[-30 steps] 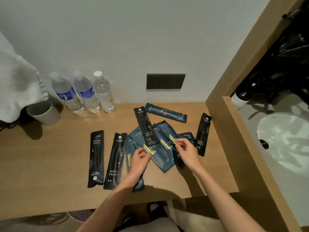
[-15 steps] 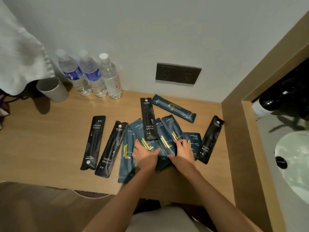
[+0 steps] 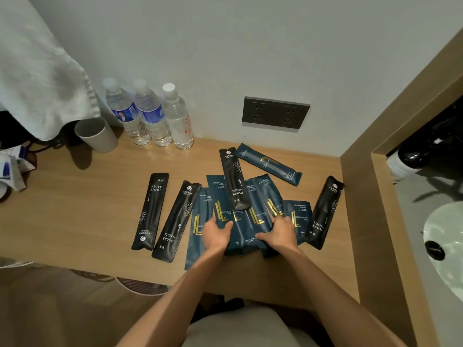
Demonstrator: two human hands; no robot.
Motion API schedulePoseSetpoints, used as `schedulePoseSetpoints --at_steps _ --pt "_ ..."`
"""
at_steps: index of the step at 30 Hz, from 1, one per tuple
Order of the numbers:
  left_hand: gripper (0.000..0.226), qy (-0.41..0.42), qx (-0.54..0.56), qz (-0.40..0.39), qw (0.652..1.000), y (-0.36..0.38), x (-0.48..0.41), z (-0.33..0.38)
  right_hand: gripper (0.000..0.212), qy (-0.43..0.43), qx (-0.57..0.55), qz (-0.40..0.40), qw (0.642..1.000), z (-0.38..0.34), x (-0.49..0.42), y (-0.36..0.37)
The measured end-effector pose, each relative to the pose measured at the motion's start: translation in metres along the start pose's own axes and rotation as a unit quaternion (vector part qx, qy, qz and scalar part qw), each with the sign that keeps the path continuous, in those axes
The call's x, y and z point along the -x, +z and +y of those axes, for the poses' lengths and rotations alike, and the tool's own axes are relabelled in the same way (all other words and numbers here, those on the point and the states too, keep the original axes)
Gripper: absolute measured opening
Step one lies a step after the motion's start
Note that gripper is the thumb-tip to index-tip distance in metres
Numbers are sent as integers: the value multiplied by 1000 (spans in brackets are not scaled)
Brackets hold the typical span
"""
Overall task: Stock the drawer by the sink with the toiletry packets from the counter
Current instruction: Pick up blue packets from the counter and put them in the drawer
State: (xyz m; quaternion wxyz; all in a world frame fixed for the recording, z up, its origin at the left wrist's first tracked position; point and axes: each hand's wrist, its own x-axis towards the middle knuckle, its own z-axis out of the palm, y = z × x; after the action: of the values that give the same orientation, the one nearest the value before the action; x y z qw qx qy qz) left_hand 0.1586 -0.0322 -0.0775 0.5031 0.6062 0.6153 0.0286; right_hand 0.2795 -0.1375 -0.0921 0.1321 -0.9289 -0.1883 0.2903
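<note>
Several dark blue toiletry packets (image 3: pixel 259 194) with gold marks lie fanned in a pile on the wooden counter (image 3: pixel 75 209). My left hand (image 3: pixel 215 234) grips the pile's left side and my right hand (image 3: pixel 280 234) grips its right side, thumbs pointing inward over the packets. Black toothbrush packets lie around: two to the left (image 3: pixel 150 211) (image 3: pixel 176 221), one on top of the pile (image 3: pixel 234 179), one at the right (image 3: pixel 324 211). Another blue packet (image 3: pixel 270 164) lies alone at the back. No drawer is in view.
Three water bottles (image 3: pixel 150 113) and a grey cup (image 3: pixel 96 134) stand at the back left under a hanging towel (image 3: pixel 37 71). A wall socket (image 3: pixel 275 112) sits above the counter. A wooden partition (image 3: pixel 363 221) separates the counter from the white sink (image 3: pixel 446 241) at right.
Both hands moved from pinching single packets to clasping the blue pile from both sides, drawing it slightly together. The camera shifted closer and to the left.
</note>
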Motion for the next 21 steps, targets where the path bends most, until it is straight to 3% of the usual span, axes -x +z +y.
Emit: schedulePoseSetpoints --at_steps 6,11,15,21 --pt "14 69 6 -5 998 -43 -2 -21 29 -6 -93 -27 995 4 0 -7" --pt "17 123 -103 27 987 -64 -5 -47 21 -31 -162 -1 986 12 16 -21" --pt "41 109 -197 19 974 -58 1 -50 22 -45 -210 31 976 17 30 -32" --pt "29 94 -201 38 974 -44 5 -49 25 -69 -247 63 964 14 40 -39"
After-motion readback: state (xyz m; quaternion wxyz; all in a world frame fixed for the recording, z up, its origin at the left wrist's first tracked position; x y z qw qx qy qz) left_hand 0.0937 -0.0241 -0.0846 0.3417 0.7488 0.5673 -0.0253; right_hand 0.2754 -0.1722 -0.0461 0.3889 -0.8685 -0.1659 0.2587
